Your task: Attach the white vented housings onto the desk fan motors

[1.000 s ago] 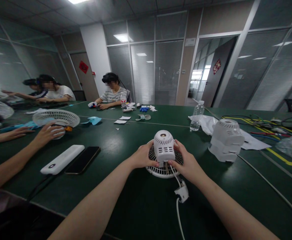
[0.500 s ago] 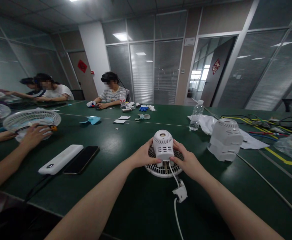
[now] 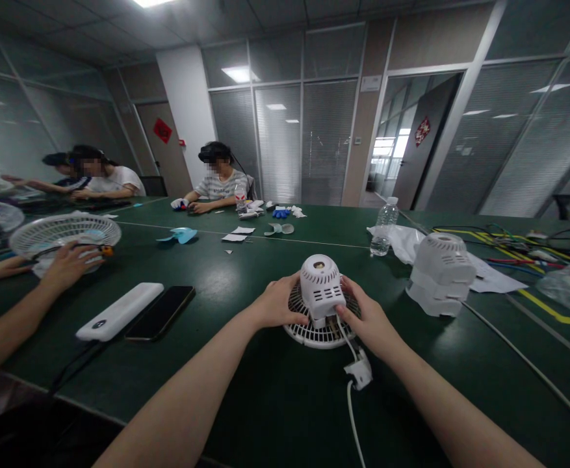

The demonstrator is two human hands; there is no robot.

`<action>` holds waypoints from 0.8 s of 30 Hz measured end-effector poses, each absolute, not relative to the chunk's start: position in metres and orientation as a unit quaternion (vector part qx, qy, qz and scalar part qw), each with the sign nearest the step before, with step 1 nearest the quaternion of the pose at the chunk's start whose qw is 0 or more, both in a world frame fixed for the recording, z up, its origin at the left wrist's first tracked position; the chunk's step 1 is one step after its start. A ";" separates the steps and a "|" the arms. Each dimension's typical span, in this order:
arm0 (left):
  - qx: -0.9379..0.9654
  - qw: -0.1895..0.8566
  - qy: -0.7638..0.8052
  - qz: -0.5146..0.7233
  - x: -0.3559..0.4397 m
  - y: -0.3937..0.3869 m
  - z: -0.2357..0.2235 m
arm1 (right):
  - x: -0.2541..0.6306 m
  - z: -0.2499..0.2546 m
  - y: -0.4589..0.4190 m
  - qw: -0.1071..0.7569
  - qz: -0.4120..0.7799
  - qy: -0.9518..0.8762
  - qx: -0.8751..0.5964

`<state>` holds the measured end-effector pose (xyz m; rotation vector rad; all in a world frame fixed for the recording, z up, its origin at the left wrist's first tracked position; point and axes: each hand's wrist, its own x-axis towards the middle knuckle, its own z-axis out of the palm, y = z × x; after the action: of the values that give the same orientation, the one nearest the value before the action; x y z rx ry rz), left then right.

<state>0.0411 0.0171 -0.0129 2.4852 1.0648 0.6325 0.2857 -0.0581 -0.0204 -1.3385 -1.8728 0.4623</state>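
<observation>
A white fan motor housing with slotted vents sits on a round white fan grille on the table in front of me. My left hand curls around the left side of the housing, its thumb near the lower edge and its fingertips partly hidden behind. On the opposite side, my right hand grips the housing, thumb against its lower right corner. From the base a white cord runs down to a small white switch piece, which hangs loose, and on toward the table's near edge.
To the right stand another white housing with a cord and a plastic bottle. A white power bank and black phone lie left. Another person's hand touches a white grille. A blue fan blade lies farther back.
The housing has turned a little on the grille, its lower front swinging right. My right hand and the switch piece have shifted slightly right with it; my left thumb has slipped off the front.
</observation>
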 end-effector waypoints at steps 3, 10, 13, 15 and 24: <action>0.869 0.177 0.398 0.234 0.039 0.016 -0.008 | 0.286 -0.020 -0.059 0.423 0.143 -0.712 -0.542; 0.822 0.282 0.401 0.291 0.037 0.016 -0.008 | 0.285 -0.008 -0.066 0.402 0.107 -0.702 -0.578; 0.809 0.298 0.404 0.305 0.036 0.017 -0.009 | 0.285 -0.012 -0.063 0.373 0.155 -0.697 -0.592; 0.807 0.295 0.409 0.307 0.035 0.017 -0.010 | 0.286 -0.015 -0.059 0.364 0.192 -0.701 -0.582; 0.824 0.288 0.334 0.357 0.047 0.010 -0.015 | 0.293 -0.010 -0.055 0.351 0.231 -0.728 -0.542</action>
<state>0.0465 0.0098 -0.0154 2.2004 0.8913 0.9525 0.2932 -0.0548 -0.0100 -1.4026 -1.8838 0.5983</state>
